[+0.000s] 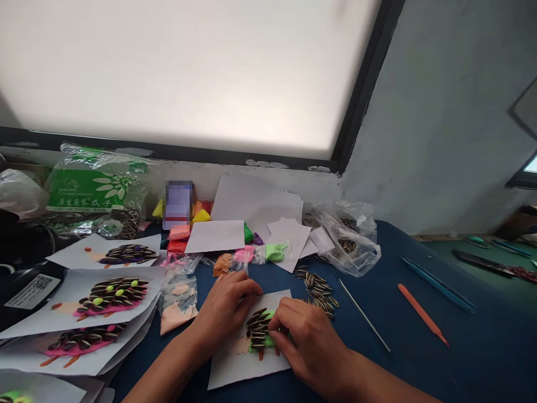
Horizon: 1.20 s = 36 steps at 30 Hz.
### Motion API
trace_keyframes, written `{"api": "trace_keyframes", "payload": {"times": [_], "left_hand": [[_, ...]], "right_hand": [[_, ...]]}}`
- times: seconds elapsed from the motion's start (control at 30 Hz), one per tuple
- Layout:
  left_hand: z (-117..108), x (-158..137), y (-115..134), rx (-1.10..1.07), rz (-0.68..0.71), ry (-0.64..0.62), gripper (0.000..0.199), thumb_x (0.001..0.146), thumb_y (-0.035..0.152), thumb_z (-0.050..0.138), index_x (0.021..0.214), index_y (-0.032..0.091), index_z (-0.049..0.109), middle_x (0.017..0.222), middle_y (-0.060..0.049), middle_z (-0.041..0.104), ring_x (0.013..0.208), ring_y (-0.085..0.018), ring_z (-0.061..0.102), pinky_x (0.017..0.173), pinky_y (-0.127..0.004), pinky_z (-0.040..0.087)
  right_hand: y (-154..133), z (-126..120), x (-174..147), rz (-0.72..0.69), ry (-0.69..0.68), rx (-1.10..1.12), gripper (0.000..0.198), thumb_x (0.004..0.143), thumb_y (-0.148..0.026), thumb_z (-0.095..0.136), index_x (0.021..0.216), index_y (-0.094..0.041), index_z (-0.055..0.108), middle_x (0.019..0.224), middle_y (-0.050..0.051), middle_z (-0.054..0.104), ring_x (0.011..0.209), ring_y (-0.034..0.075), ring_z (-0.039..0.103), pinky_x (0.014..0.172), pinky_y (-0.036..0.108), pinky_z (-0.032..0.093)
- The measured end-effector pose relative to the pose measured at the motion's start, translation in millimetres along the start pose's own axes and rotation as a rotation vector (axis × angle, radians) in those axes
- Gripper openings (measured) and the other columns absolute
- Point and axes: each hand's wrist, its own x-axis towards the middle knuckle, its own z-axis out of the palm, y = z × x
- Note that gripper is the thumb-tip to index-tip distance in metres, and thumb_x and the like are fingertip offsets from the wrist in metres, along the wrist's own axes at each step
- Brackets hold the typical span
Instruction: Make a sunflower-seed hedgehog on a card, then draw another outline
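Green clay under seeds lies on paper between left hand, loosely curled, grasping nothing visible, and right hand, pinched, contents indeterminable. Clay presumably soft; best steadied by paper's edges.

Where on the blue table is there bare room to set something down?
The blue table looks bare below the orange tool, and in a narrower strip between that tool and the silver rod. It is crowded left of the left hand, with a clay packet and seed-decorated sheets.
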Motion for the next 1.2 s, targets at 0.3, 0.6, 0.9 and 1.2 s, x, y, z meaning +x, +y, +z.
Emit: {"api": "trace_keyframes", "payload": {"times": [0.3, 0.6, 0.9, 1.2], "left_hand": [[2.6, -0.9, -1.9, -0.019, -0.007, 0.017, 0.024, 0.092, 0.021, 0.046, 0.085, 0.021, 0.068, 0.083, -0.004, 0.062, 0.078, -0.020, 0.057, 0.070, -0.031, 0.038], [2.4, -0.5, -2.6, -0.029, -0.005, 0.016, 0.023, 0.091, 0.020, 0.046, 0.084, 0.021, 0.068, 0.082, -0.004, 0.062, 0.078, -0.020, 0.057, 0.069, -0.031, 0.038], [3.2, -1.5, -2.1, -0.028, -0.016, 0.025, 0.026, 0.092, 0.025, 0.043, 0.083, 0.022, 0.067, 0.080, -0.004, 0.061, 0.076, -0.020, 0.056, 0.066, -0.031, 0.036], [0.1, -1.1, -0.3, -0.039, -0.037, -0.011, 0.027, 0.092, 0.027, 0.042, 0.084, 0.022, 0.068, 0.082, -0.005, 0.061, 0.076, -0.020, 0.056, 0.066, -0.031, 0.038]], "right_hand": [[-0.6, 0.6, -0.8, -0.028, -0.008, -0.047, 0.012, 0.080, -0.008, 0.054, 0.072, -0.017, 0.054, 0.074, 0.001, 0.061, 0.066, 0.013, 0.054, 0.060, 0.025, 0.034], [-4.2, -10.0, -0.2, 0.008, -0.059, -0.082, 0.006, 0.083, -0.014, 0.058, 0.081, -0.018, 0.061, 0.082, 0.002, 0.063, 0.072, 0.015, 0.058, 0.063, 0.025, 0.036], [17.3, -60.6, 21.5, 0.279, -0.174, -0.397, 0.014, 0.088, -0.013, 0.053, 0.080, -0.015, 0.064, 0.084, 0.005, 0.064, 0.070, 0.016, 0.058, 0.060, 0.026, 0.033], [21.3, -75.3, 23.3, 0.391, -0.356, -0.396, 0.008, 0.079, -0.015, 0.064, 0.072, -0.016, 0.067, 0.081, 0.005, 0.070, 0.075, 0.019, 0.062, 0.057, 0.024, 0.030]]}}
